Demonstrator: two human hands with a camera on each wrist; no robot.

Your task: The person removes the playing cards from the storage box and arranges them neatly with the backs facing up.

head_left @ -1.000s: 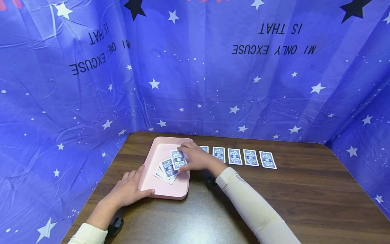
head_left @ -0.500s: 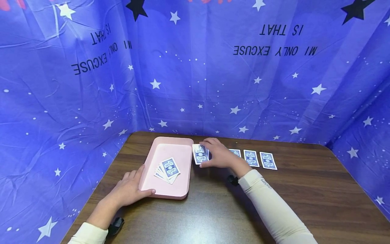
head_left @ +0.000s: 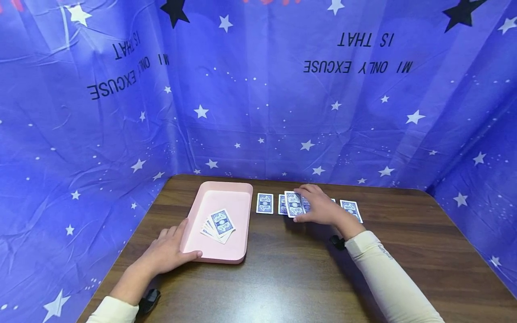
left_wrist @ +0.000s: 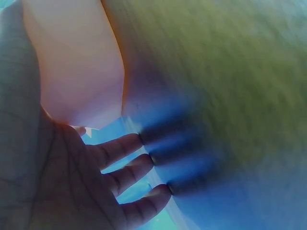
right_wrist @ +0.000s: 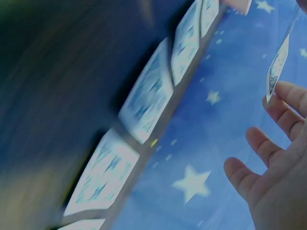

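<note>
A: What do we find in the right hand [head_left: 318, 207]?

B: We see it pinching one rectangular blue-and-white playing card [head_left: 294, 204] between thumb and fingers, patterned back towards us, over the row of matching paper cards [head_left: 265, 203] on the dark brown wooden table [head_left: 282, 273].

A: Where does it sit against the row?

B: From the head camera we see it overlap the second card counted from the tray; the hand hides more of the row, and the card at the right-hand end [head_left: 350, 210] shows beyond the wrist. The right wrist camera shows us narrow gaps between cards.

A: And the left hand [head_left: 167, 251]?

B: It is spread at the near left corner of the shallow pale-pink rectangular tray [head_left: 226, 197], thumb touching the near rim, fingers along the left side.

A: What do we see inside?

B: A loose fan of cards [head_left: 221, 223], its top one back up. The row's first card lies just beside the tray's right wall.
</note>
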